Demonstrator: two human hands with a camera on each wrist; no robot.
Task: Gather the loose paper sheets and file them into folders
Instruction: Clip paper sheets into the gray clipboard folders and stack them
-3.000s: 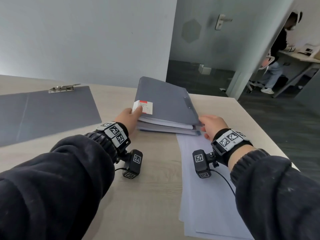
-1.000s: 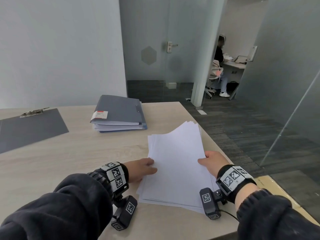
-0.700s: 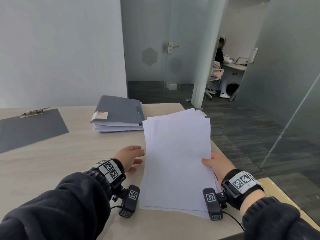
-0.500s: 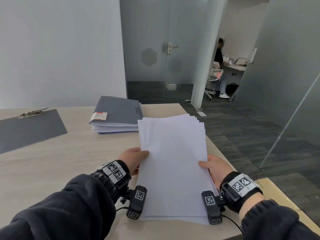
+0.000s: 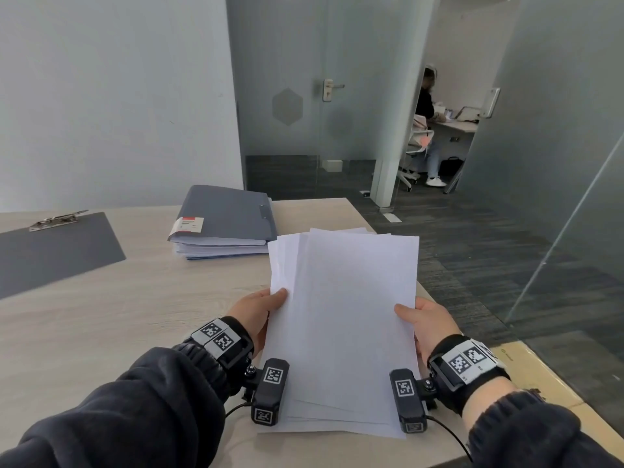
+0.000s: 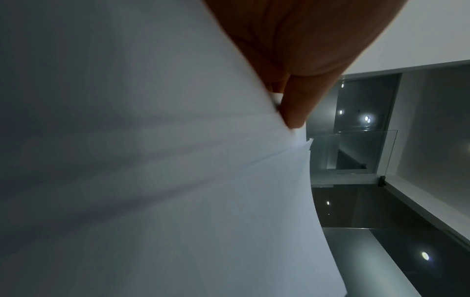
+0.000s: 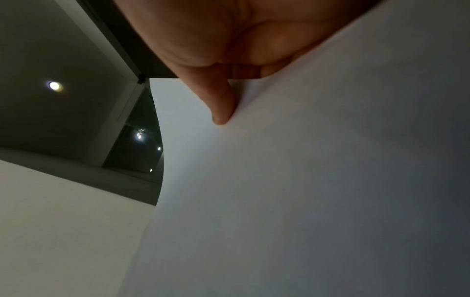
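Paper stack [image 5: 344, 319] between left hand [image 5: 258, 314], right hand [image 5: 430, 320]; grip apparently mid-edges.

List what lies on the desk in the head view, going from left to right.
Clipboard → closed folder → left hand → stack of paper → right hand.

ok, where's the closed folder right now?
Head view: the folder lies on the table at its far edge, left of centre, just beyond the top-left corner of the paper stack and right of the clipboard.
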